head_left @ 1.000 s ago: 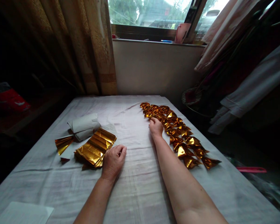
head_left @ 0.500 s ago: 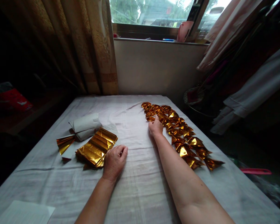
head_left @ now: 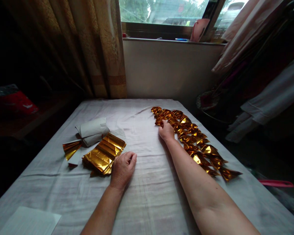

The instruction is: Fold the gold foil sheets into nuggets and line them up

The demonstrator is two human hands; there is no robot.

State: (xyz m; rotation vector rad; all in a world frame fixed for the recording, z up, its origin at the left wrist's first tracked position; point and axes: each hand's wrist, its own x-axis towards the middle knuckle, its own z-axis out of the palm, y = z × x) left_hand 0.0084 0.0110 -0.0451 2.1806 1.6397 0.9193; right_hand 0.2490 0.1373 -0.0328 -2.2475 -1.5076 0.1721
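Observation:
Rows of folded gold foil paper pieces [head_left: 201, 137], puffed and pointed at the ends, run along the right side of the cloth-covered table [head_left: 147, 202]. At their left edge my right hand [head_left: 167, 131] reaches out, its fingers pinched together at a small folded piece [head_left: 158, 123]; the fingertips partly hide the contact. A stack of flat, creased gold foil paper sheets [head_left: 104, 153] lies left of centre. Against the stack's right end rests my left hand [head_left: 124, 166], fingers curled loosely into a fist with nothing visible in it.
Behind the stack sits a rolled greyish-white paper bundle [head_left: 91, 129], beside a fanned gold sheet [head_left: 71, 148]. A pale paper sheet [head_left: 30, 222] lies at the near left corner. Curtain [head_left: 98, 49] and wall [head_left: 171, 68] bound the far side; clothes [head_left: 271, 98] hang at right.
The whole view has shifted slightly, so things appear a little farther right. My right fingertips have shifted a little over the small folded piece. My left hand stays by the stack.

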